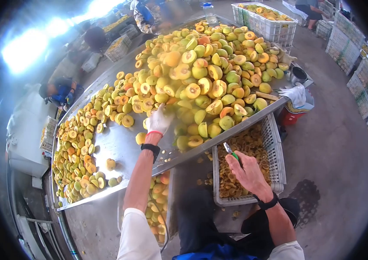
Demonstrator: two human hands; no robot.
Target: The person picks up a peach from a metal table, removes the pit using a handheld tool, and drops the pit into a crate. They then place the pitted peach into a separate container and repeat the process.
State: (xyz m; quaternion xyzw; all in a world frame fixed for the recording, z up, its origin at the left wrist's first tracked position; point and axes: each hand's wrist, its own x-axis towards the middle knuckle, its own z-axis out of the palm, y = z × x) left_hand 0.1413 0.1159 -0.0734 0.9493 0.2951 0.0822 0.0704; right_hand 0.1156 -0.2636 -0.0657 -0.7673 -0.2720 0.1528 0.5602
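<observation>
My left hand (159, 120), in a white glove, reaches over the metal table (119, 138) and touches the edge of a large pile of halved yellow-green fruit (201, 73). Its fingertips are hidden against the fruit, so their grip cannot be made out. My right hand (246, 171) is bare and closed round a small tool with a green handle (235, 155) and a metal tip, above a crate (279, 173) of pitted fruit scraps (231, 182). More halved fruit (77, 160) spreads along the table's left side.
Below the table is a crate of fruit (158, 203). A metal cup (298, 75), a white glove (296, 94) and a red bucket (291, 117) are at the right corner. A full white crate (266, 26) stands behind. Other people work at the far side and left.
</observation>
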